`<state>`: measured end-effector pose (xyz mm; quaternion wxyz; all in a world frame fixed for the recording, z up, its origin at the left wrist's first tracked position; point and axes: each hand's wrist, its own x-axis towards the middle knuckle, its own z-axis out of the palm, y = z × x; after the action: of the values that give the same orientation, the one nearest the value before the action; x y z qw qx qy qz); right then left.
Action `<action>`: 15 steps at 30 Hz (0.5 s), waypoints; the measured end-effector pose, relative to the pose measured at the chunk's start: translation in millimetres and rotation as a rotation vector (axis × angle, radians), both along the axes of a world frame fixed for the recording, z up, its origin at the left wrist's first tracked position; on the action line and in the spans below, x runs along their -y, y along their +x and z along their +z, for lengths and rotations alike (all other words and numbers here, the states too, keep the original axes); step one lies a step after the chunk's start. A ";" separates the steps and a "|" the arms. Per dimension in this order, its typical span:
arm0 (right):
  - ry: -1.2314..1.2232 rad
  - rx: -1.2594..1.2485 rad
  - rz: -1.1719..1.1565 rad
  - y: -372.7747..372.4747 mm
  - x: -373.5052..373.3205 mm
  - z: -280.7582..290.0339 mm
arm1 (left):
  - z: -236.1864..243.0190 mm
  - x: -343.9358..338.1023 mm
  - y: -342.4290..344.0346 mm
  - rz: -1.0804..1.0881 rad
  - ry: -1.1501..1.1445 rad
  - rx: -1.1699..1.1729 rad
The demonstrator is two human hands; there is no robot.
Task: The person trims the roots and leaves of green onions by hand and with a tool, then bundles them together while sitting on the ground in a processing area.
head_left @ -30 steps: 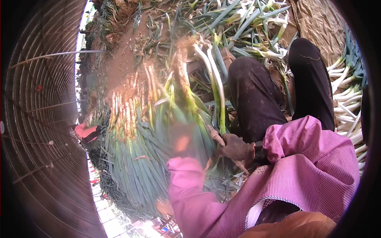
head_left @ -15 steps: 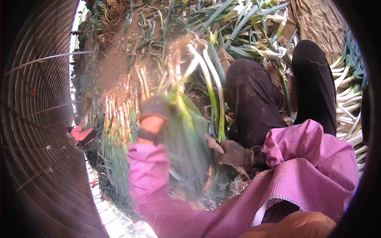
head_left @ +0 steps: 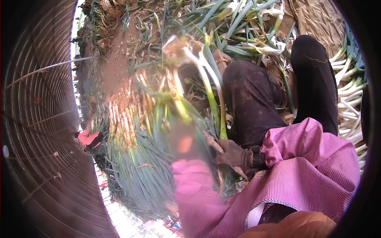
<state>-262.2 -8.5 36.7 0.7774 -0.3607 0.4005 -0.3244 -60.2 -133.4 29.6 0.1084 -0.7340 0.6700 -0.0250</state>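
My right hand [head_left: 235, 154], in a dark grey glove, is closed around the green part of two long green onions [head_left: 210, 89]. Their white ends point away from me, beside my knee. To its left is my gloved left hand [head_left: 181, 133], smeared by motion, over the leaves of the heap; I cannot tell whether its fingers grip anything. Just beyond it lies a thick green onion stalk [head_left: 180, 105]. A large heap of unpeeled green onions [head_left: 139, 170] spreads to the left, with brownish, earthy root ends on the far side.
Stripped leaves [head_left: 246, 23] litter the ground at the far side. Cleaned white-stemmed green onions [head_left: 349, 103] are stacked at the right, by a brown sheet [head_left: 317, 23]. My knees [head_left: 246, 83] stand between. A ribbed tunnel wall [head_left: 39, 119] curves along the left; another person's pink sleeve [head_left: 88, 138] shows there.
My left hand has moved right and nearer to me, from over the stalks to over the leaves. A leaf and a white-tipped stalk now show differently beyond it. My right hand keeps its hold.
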 end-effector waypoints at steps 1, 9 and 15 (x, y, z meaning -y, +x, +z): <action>0.027 0.001 -0.007 -0.5 -1.7 -0.8 | -4.2 -6.1 -4.1 0.049 0.029 -0.070; 0.074 0.128 -0.045 -10.7 -0.9 5.6 | 27.3 -44.9 -34.8 0.075 0.144 -0.157; 0.023 0.037 -0.022 5.6 2.8 12.0 | 13.4 -111.4 -38.0 0.027 0.061 -0.151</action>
<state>-256.7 -11.4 48.7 0.7852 -0.3410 0.3936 -0.3350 -98.2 -22.0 43.0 0.0803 -0.7389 0.6669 0.0526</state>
